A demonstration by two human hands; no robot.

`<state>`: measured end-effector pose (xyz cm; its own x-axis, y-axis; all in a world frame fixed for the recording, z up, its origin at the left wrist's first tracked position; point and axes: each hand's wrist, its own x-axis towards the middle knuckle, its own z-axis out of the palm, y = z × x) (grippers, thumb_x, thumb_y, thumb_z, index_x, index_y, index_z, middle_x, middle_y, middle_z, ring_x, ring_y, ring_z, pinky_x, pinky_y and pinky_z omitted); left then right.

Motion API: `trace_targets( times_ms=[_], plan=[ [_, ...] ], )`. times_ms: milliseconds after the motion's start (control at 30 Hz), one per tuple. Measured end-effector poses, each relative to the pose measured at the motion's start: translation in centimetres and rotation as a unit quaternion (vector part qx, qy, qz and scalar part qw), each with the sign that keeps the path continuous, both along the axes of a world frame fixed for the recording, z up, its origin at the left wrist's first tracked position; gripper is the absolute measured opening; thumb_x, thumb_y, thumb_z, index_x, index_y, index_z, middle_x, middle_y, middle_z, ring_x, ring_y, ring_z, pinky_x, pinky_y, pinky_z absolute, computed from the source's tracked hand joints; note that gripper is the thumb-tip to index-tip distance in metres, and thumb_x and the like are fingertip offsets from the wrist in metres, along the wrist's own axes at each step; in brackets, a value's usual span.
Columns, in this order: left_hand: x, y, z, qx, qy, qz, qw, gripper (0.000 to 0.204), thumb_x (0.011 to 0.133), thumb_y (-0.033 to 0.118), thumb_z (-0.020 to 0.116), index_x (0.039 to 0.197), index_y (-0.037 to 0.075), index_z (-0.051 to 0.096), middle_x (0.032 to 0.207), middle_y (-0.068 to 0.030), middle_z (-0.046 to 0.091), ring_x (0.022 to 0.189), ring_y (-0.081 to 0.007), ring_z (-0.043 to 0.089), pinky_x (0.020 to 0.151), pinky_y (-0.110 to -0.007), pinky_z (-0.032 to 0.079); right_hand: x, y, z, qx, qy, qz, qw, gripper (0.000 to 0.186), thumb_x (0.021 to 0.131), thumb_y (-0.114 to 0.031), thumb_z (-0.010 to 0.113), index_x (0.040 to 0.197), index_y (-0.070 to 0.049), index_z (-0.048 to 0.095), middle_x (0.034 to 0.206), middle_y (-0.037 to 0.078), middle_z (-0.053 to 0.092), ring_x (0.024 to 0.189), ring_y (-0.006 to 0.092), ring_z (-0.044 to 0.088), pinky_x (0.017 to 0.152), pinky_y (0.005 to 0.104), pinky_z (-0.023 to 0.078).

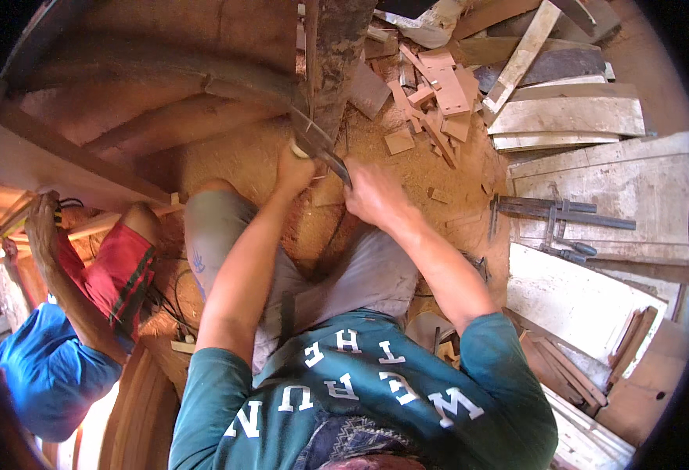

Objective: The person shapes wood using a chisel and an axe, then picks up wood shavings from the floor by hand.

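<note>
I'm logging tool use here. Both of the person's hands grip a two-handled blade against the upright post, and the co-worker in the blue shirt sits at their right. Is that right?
One detail is wrong: the head view shows the co-worker at the person's left, not right. The rest stands: the left hand and right hand each grip an end of the blade against the post.

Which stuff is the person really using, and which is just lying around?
In use:
left hand and right hand, both gripping a two-handled blade
wooden post under the blade

Lying about:
wood offcuts
boards
metal clamps
sawdust
</note>
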<state>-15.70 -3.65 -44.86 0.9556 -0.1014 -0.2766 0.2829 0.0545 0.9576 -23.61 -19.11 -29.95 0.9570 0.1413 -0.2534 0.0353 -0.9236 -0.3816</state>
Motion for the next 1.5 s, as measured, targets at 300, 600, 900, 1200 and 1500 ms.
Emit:
trace_targets(
  times_ms=[300,600,900,1200,1500],
  plan=[
    [2.2,2.6,3.7,0.028,-0.076,0.069,0.994,0.035,0.077,-0.001,0.071,0.112,0.002,0.07,0.109,-0.0047,0.075,0.101,-0.0157,0.07,0.091,-0.03,0.053,-2.8,-6.1,-5.7,0.074,-0.024,-0.119,0.99,0.036,0.086,-0.022,0.071,0.114,0.0,0.064,0.092,0.026,0.071,0.091,0.0428,0.07,0.08,0.0488,0.054],
    [2.4,10.0,12.3,0.025,-0.174,0.196,0.965,0.033,0.079,-0.005,0.068,0.112,0.0,0.067,0.113,-0.0088,0.075,0.107,-0.0169,0.069,0.096,-0.03,0.052,-2.1,-21.5,-22.5,-0.034,0.09,-0.243,0.965,0.041,0.087,-0.025,0.07,0.118,0.001,0.064,0.098,0.027,0.072,0.094,0.0391,0.071,0.083,0.0478,0.055],
    [1.0,12.8,13.2,0.026,-0.142,0.27,0.952,0.035,0.078,-0.008,0.067,0.112,-0.003,0.064,0.119,-0.0139,0.072,0.116,-0.0224,0.067,0.1,-0.034,0.05,1.0,-8.3,-27.2,-0.003,-0.05,-0.015,0.999,0.036,0.087,-0.011,0.065,0.123,-0.01,0.064,0.116,0.021,0.064,0.116,0.0448,0.059,0.095,0.052,0.053],
    [-0.1,15.9,12.9,0.011,-0.17,0.281,0.944,0.034,0.077,-0.01,0.065,0.109,-0.002,0.06,0.122,-0.017,0.07,0.121,-0.0262,0.066,0.102,-0.034,0.049,3.7,0.1,-29.0,-0.024,-0.05,0.026,0.998,0.043,0.084,-0.025,0.075,0.12,-0.005,0.062,0.125,0.021,0.057,0.118,0.0415,0.057,0.096,0.0515,0.05],
    [-1.3,18.0,13.4,0.008,-0.135,0.296,0.945,0.035,0.076,-0.01,0.066,0.11,-0.002,0.061,0.12,-0.0176,0.071,0.12,-0.0262,0.065,0.103,-0.036,0.049,5.8,7.8,-27.4,-0.112,0.058,0.082,0.989,0.068,0.088,-0.035,0.075,0.143,-0.005,0.047,0.141,0.023,0.045,0.131,0.0425,0.049,0.105,0.0577,0.043]
  ],
)
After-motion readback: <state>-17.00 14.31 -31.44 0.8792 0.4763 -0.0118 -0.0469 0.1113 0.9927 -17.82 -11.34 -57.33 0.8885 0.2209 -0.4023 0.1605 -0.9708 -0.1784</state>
